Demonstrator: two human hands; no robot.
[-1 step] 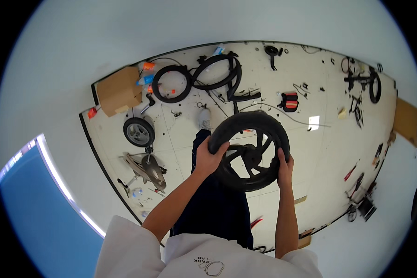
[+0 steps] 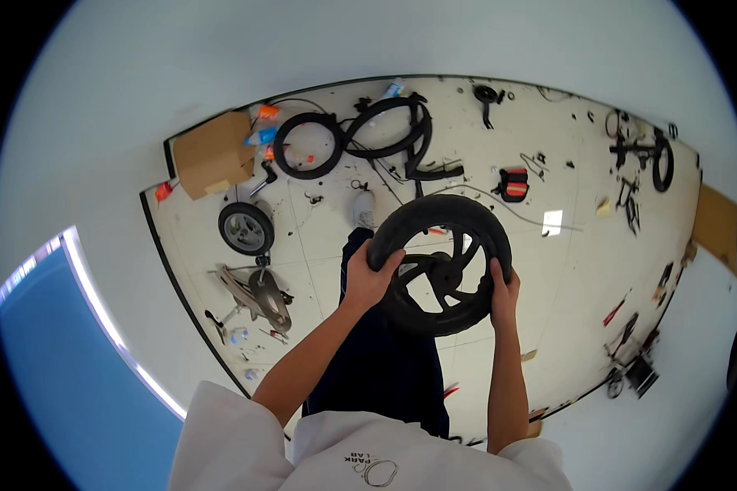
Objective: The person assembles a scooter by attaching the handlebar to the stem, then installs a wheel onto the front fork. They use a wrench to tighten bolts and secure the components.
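Observation:
Both of my hands hold a black wheel (image 2: 467, 214) up in front of my legs. It has a thick tyre and a black rim with several curved spokes. My left hand (image 2: 368, 277) grips the tyre at its left side, thumb lying over the near face. On the opposite side my right hand (image 2: 504, 296) is wrapped round the tyre, its thumb pointing up along the inner edge. The fingers behind the tyre are mostly hidden.
Beyond the wheel lie a loose tyre (image 2: 279, 147) and a cardboard box (image 2: 214, 155). A smaller wheel (image 2: 246, 229) and a grey frame part (image 2: 250, 296) are at left. Right of centre sits a red-and-black item (image 2: 513, 185); another tyre (image 2: 667, 165) stands far right.
The floor and its parts have shifted slightly in the picture. My grip on the wheel looks the same.

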